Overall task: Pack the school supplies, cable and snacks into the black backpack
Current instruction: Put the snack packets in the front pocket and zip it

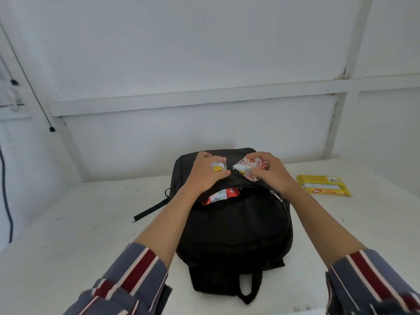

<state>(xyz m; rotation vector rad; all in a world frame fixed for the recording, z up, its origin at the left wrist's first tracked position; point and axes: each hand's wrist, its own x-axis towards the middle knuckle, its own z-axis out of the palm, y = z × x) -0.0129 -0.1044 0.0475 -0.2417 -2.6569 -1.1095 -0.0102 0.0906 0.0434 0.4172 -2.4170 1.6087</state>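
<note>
The black backpack (236, 228) lies flat on the white table (79, 223), its handle toward me. Its front pocket is unzipped, and a red and white snack packet (221, 195) sticks out of the opening. My left hand (205, 172) grips a small yellow and white snack packet (218, 166) over the far part of the bag. My right hand (271, 172) grips a crumpled red and white snack packet (248, 167) beside it. A yellow biscuit pack (323, 185) lies on the table to the right of the bag.
The table stands against a white panelled wall (204, 87). A thin black cable (29, 87) hangs on the left wall, and a thicker dark cord (5, 201) runs down at the far left. A backpack strap (151, 209) trails left across the table.
</note>
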